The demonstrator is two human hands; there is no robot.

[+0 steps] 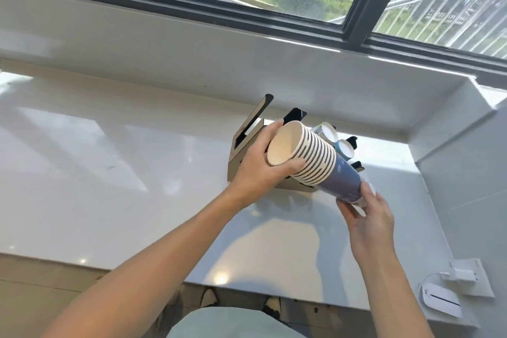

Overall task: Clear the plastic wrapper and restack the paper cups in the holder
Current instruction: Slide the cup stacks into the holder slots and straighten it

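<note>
A stack of nested paper cups [315, 162] lies almost on its side in the air, its open mouth toward me and its blue base end down to the right. My left hand [260, 164] grips the stack around the rim end. My right hand [365, 211] holds the blue base end from below. Right behind the stack stands the brown cardboard cup holder [247, 143] with black dividers. Two upturned cups [333, 137] sit in its far slots. I see no plastic wrapper.
The holder stands on a white glossy windowsill counter [109, 173] beneath a dark-framed window [356, 8]. A white wall [466, 186] closes the right side. A white device and plugged charger [450, 291] sit at the lower right.
</note>
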